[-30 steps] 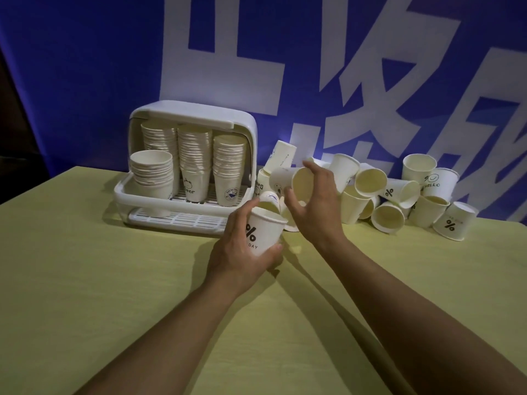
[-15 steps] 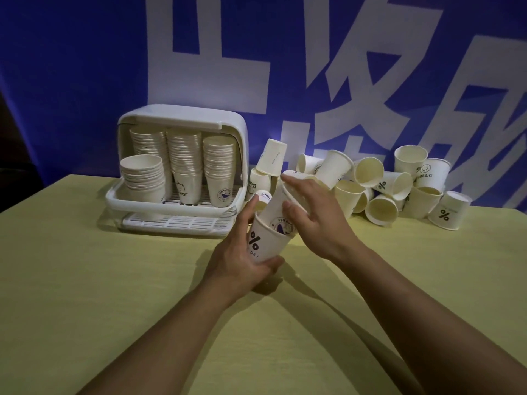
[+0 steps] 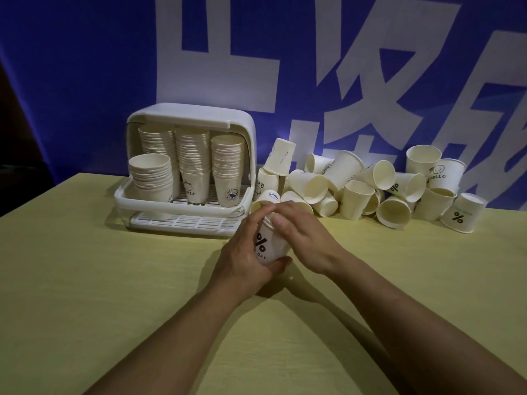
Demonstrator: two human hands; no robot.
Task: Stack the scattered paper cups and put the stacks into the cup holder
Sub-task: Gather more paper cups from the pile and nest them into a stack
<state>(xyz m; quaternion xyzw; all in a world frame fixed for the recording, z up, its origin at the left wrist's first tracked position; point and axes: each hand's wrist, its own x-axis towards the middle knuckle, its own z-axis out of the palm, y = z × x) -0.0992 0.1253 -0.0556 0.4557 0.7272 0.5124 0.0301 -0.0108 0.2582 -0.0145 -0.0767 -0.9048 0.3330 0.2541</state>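
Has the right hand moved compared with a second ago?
Yes. The right hand has come back from the loose cup pile toward the person, now pressing on the percent-sign cup near the cup holder.

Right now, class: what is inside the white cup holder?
Inside the cup holder stand four stacks of paper cups, three tall behind, one shorter in front. Anything behind them is hidden.
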